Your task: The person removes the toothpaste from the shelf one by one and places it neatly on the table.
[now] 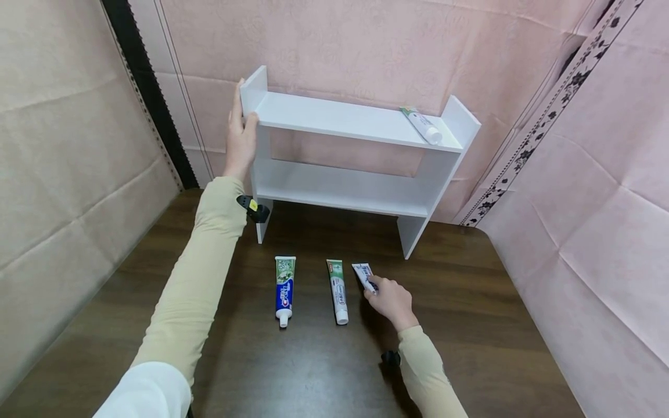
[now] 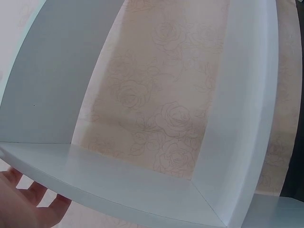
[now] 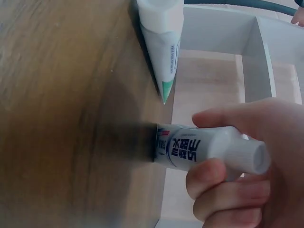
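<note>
Fingers and thumb of the right hand (image 1: pixel 389 302) curl round a small white tube (image 3: pixel 187 145) with dark blue lettering, its ribbed plastic cap toward the palm and its flat crimped end pointing away. This tube is just right of two others over the dark, wood-grained counter (image 1: pixel 313 371); whether its far end touches that surface is hard to make out.

The left hand (image 1: pixel 242 136), reaching to the far left, grips the upper side panel of a white shelf unit (image 1: pixel 340 186), thumb at the near edge and fingers along the outer face. The unit has smooth, flat boards: two level shelves between upright sides. On its top shelf, at the right end, another pale tube (image 1: pixel 422 126) lies at a slant.

Near the unit, a glossy blue-and-green tube (image 1: pixel 284 290) lies at left, and a slimmer green-and-white tube (image 1: pixel 338 293) in the middle, both with caps toward the near side. Behind hangs creased pink cloth (image 1: pixel 366 52) with faint rose outlines.
</note>
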{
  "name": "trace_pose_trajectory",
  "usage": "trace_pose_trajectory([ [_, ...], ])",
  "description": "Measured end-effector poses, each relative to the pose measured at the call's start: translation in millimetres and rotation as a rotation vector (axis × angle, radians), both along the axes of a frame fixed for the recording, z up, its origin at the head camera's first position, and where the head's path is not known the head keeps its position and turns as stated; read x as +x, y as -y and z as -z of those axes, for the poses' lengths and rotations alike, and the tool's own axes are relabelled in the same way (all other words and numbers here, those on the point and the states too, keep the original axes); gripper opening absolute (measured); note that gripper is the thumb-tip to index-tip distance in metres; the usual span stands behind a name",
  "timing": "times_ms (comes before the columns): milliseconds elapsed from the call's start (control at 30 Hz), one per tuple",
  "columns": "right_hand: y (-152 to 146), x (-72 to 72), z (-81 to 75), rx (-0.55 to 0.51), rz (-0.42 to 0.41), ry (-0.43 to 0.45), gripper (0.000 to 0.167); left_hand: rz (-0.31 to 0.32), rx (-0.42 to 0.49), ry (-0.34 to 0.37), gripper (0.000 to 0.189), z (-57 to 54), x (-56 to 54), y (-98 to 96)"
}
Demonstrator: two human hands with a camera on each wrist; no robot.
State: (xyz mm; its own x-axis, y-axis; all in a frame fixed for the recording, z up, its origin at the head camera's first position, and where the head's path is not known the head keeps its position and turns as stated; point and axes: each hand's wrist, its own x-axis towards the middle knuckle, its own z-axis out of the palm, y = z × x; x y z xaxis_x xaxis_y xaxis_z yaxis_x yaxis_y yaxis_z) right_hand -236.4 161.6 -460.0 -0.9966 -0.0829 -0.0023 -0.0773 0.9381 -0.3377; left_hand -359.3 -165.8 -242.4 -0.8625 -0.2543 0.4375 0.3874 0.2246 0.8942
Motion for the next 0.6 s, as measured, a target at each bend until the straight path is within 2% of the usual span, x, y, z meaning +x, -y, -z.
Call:
trace_pose_trajectory([
  [167,-1,1.1,4.8,0.001,-0.018,0.040,0.044,-0.001,0.011,0.002,0.062,-0.4,-0.8,-0.1],
  [400,-1,2.7,10.7,0.011,-0.026,0.026,0.046,-0.008,0.013,-0.014,0.063,1.1,-5.0,0.5],
  [600,-2,0.1,13.2,0.018,-0.036,0.047,0.048,-0.008,0.007,-0.025,0.063,1.2,-6.1,-0.6],
])
